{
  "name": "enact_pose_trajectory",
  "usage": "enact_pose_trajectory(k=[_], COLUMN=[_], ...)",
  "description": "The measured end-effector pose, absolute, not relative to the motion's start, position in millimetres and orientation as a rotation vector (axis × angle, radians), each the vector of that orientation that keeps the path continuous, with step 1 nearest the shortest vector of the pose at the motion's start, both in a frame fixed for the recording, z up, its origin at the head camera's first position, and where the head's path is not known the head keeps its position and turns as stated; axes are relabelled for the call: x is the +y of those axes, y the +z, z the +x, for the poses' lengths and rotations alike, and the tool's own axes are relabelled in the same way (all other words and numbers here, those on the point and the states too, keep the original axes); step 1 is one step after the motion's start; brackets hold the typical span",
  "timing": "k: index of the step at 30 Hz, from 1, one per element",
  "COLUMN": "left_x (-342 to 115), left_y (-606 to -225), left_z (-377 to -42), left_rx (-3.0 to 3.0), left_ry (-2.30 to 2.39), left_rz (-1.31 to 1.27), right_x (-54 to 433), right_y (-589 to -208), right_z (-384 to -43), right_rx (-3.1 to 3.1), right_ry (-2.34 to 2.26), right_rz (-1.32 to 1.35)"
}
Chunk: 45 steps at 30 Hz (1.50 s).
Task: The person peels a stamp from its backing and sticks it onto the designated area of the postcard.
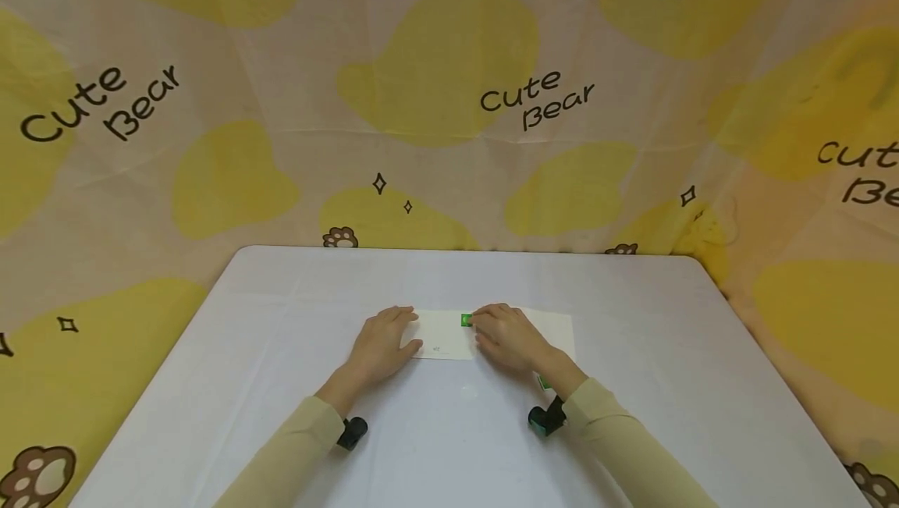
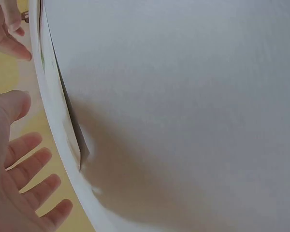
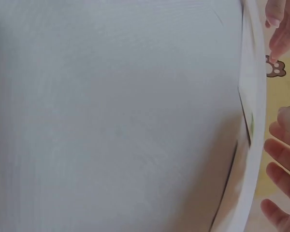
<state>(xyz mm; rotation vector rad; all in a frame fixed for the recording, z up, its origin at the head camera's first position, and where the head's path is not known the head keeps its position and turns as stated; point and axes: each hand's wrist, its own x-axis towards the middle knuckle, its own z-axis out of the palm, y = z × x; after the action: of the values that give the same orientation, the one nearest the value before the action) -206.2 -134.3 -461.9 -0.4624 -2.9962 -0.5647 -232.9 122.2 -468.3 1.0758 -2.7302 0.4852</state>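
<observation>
A white sheet of folded paper or card [image 1: 444, 336] lies across the table in front of me, its edges a little raised in both wrist views. At its left end rests my left hand [image 1: 382, 342], fingers and thumb spread apart; the left wrist view shows the same hand [image 2: 24, 169] with loose, separate fingers. My right hand [image 1: 509, 336] is over the paper's right half and hides part of it. Its fingertips are right at a small green square [image 1: 467, 321] on the paper. In the right wrist view, that hand's fingers [image 3: 280, 171] stand apart.
Beside my right wrist, a small green-edged piece [image 1: 545, 381] shows partly from under the arm. Black wrist cameras [image 1: 353, 433] hang below the sleeves. The white table [image 1: 435, 445] has rounded far corners, and a yellow patterned cloth [image 1: 435, 63] hangs behind it.
</observation>
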Motion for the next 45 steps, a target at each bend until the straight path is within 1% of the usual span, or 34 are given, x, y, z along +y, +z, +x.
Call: enact_pose_trajectory(k=[8, 20, 31, 45], left_x=[-123, -103, -82, -58], left_y=[-459, -453, -458, -459], left_z=[-204, -205, -216, -226], left_rx=[-2.931, -2.892, -2.929, -2.96], left_ry=[-0.635, -0.63, -0.569, -0.474], left_rz=[-0.493, -0.658, -0.76, -0.85], right_x=[135, 166, 192, 220], right_y=[-452, -443, -445, -462], right_z=[-228, -213, -195, -179], right_rx=[-2.732, -2.603, -2.634, -2.595], right_ry=[0.56, 0.597, 0.641, 0.584], right_rz=[1.018, 0.974, 0.912, 0.861])
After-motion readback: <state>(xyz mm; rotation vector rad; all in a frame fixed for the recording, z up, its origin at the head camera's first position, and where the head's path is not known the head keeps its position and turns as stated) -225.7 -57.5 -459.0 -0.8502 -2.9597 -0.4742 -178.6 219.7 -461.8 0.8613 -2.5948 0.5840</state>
